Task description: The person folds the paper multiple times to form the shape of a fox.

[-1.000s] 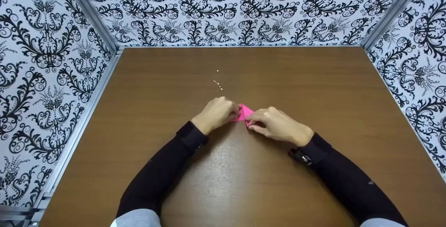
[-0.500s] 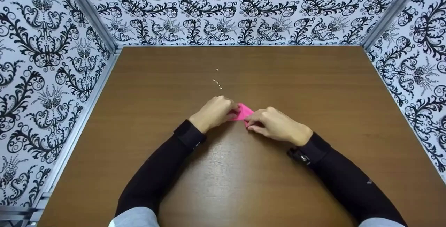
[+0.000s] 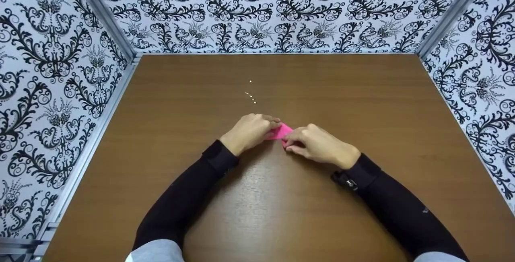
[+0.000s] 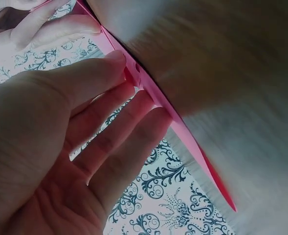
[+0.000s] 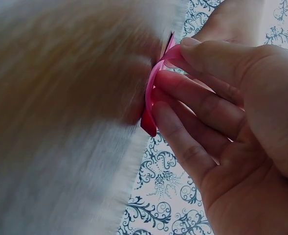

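Note:
A small folded piece of pink paper (image 3: pixel 284 131) lies on the brown wooden table between both hands. From its left side, my left hand (image 3: pixel 252 131) presses on it, its thumb and fingertips set against the paper in the left wrist view. My right hand (image 3: pixel 316 143) pinches a flap at the paper's right end. The right wrist view shows this flap of the pink paper (image 5: pixel 152 90) bent up in a curve, with thumb and fingers around it. Much of the paper is hidden under the hands in the head view.
A few tiny white specks (image 3: pixel 251 97) are on the table (image 3: pixel 342 81) beyond the left hand. Black-and-white patterned walls (image 3: pixel 257 12) with metal rails border the back and both sides.
The left hand's fingers have shifted and stretched forward over the upper corner of the pink paper, covering more of it. The right hand keeps its pinch almost unmoved.

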A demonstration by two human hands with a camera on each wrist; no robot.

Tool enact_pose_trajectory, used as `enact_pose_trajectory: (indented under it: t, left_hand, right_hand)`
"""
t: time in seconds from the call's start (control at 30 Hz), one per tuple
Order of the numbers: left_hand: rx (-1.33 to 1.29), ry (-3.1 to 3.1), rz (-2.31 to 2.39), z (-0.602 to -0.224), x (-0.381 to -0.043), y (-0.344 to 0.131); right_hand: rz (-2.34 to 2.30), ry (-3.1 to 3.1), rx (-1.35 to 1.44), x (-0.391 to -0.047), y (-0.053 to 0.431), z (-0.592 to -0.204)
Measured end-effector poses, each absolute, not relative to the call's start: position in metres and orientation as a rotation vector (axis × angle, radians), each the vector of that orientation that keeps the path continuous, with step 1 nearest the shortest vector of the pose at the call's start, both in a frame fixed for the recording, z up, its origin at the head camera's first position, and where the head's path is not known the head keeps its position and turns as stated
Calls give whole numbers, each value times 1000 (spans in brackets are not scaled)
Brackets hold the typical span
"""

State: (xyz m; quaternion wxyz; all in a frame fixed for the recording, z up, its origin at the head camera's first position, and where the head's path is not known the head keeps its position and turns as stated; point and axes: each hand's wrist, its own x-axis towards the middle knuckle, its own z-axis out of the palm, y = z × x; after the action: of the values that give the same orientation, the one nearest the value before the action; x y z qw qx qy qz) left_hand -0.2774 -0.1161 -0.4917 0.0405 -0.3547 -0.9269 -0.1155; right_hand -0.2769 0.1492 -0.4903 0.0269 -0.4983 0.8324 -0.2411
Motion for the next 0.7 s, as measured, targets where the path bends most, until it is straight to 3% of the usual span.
enact_pose_trajectory:
  t: [0.7]
  left_hand:
    - [-1071, -2815, -248, -494, -276, -115]
  right_hand:
    - [-852, 2531, -1556, -287, 162, -475]
